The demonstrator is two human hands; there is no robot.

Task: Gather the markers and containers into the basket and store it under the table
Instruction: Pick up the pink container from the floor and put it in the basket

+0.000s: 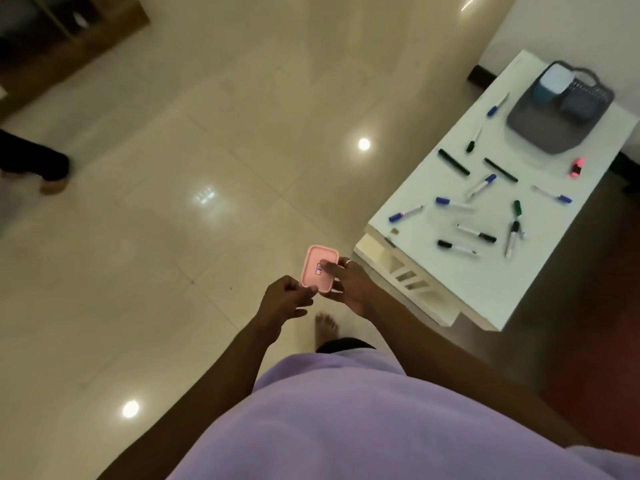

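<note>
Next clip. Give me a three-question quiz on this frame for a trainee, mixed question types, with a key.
1. True or false: the pink container already lies in the grey basket.
2. Where do the markers lie? A) on the floor B) scattered on the white table C) in the grey basket
3. Fill in: the pink container is held by ___ hand(s).
Key: 1 false: it is held over the floor, away from the grey basket on the white table. 2 B. 3 both: the left hand pinches its near edge, the right hand grips its side.
</note>
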